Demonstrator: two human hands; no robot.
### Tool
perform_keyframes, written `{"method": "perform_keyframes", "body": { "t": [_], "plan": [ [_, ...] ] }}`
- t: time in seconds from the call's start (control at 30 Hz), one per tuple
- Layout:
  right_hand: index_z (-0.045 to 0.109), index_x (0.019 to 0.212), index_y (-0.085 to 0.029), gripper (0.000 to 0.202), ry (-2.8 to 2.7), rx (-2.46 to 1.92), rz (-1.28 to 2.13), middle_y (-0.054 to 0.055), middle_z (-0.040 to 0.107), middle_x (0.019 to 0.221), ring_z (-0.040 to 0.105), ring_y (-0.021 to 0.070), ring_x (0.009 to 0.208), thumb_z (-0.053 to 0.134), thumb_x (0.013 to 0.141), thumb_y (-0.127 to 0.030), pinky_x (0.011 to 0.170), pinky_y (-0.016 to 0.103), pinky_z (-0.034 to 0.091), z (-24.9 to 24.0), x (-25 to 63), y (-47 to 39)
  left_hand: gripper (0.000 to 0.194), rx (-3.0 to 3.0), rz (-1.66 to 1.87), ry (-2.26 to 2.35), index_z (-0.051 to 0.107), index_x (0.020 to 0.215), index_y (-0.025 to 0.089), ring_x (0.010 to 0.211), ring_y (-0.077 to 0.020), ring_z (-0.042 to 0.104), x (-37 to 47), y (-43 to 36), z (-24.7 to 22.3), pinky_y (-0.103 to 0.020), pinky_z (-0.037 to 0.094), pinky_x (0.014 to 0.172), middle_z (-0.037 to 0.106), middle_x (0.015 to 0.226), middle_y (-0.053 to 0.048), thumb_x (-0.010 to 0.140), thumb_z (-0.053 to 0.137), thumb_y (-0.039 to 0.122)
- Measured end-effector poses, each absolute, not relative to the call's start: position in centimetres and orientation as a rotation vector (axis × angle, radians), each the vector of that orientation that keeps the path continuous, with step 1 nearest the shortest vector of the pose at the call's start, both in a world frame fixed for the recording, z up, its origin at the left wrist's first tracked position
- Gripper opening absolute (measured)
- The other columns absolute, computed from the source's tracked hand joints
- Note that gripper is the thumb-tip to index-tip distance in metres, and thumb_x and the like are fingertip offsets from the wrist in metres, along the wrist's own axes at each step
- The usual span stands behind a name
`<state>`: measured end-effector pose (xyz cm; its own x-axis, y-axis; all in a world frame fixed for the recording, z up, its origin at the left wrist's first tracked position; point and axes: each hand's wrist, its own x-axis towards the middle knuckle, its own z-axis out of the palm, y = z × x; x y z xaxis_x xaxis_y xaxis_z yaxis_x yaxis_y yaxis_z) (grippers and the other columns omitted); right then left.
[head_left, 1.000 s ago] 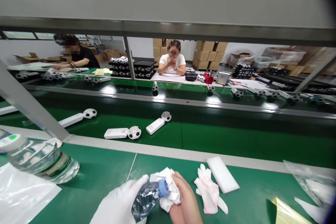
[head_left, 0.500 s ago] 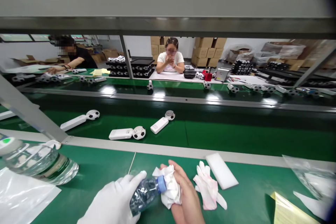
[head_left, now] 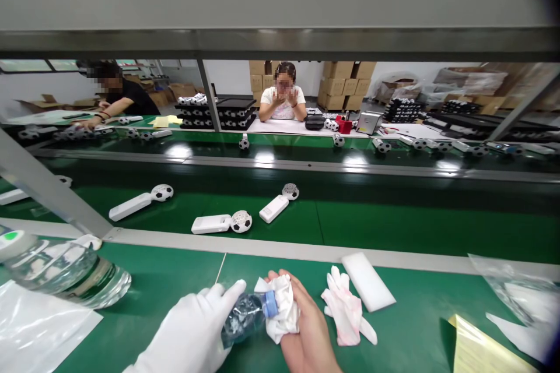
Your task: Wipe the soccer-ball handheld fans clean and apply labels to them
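Note:
In a white glove, my left hand (head_left: 196, 326) is wrapped round a small clear plastic bottle (head_left: 245, 319) with a blue cap. The bottle is tilted, its capped end against a crumpled white cloth or tissue (head_left: 284, 309). That wad lies in the palm of my bare right hand (head_left: 308, 326), whose fingers curl behind it. To the right of this hand, a white glove (head_left: 343, 306) with pinkish stains rests on the green bench, beside a white foam block (head_left: 368, 281).
A large water bottle (head_left: 65, 271) lies on its side at left, behind a plastic bag (head_left: 39, 326). Football-headed white devices (head_left: 219, 223) lie on the green belt (head_left: 371, 215) beyond the bench. A yellow paper (head_left: 481, 349) sits front right. Two people work across the line.
The football-headed devices on the near belt have moved right, and those on the far belt slightly left. My hands keep the bottle against the wad, with only a slight shift.

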<state>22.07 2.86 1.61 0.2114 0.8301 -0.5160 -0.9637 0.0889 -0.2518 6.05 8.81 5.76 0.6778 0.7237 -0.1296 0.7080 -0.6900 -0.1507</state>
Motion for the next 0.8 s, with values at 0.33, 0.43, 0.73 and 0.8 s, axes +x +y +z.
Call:
{"method": "perform_keyframes", "body": {
  "t": [0.33,0.43,0.73,0.8],
  "plan": [
    [0.059,0.101,-0.014,0.042,0.269,-0.606,1.361,0.014,0.066,0.107,0.060,0.0246,0.104,0.078,0.066,-0.028,0.091,0.035,0.045,1.1,21.9,3.1,0.058,-2.781,0.213,-1.162,0.049,0.128,0.028,0.078,-0.0252,0.063,5.9,9.0,5.4,-0.043,0.051,0.071,0.065,0.099,-0.010,0.072,0.042,0.013],
    [0.059,0.100,-0.014,0.042,0.274,-0.613,1.355,0.014,0.067,0.104,0.061,0.0247,0.102,0.078,0.065,-0.029,0.091,0.036,0.045,1.4,21.8,3.1,0.058,-2.763,0.220,-1.163,0.050,0.127,0.029,0.079,-0.0258,0.064,5.9,9.0,5.4,-0.044,0.051,0.071,0.065,0.102,-0.011,0.072,0.044,0.013],
    [0.066,0.081,-0.016,0.027,0.307,-0.527,1.426,0.006,0.070,0.086,0.065,0.0195,0.088,0.079,0.061,-0.028,0.081,0.032,0.050,0.6,21.9,4.8,0.059,-2.924,-0.426,-1.328,0.044,0.126,0.030,0.097,-0.0215,0.063,4.2,9.9,2.1,-0.032,0.054,0.081,0.061,0.115,-0.005,0.069,0.058,0.025],
    [0.067,0.076,-0.017,0.021,0.219,-0.552,1.477,0.006,0.070,0.081,0.065,0.0212,0.088,0.078,0.062,-0.028,0.078,0.034,0.052,-0.3,22.6,4.7,0.061,-2.882,-0.782,-1.635,0.036,0.128,0.028,0.103,-0.0202,0.060,3.3,10.5,0.8,-0.029,0.053,0.085,0.057,0.120,-0.005,0.073,0.060,0.034]
  ]
}}
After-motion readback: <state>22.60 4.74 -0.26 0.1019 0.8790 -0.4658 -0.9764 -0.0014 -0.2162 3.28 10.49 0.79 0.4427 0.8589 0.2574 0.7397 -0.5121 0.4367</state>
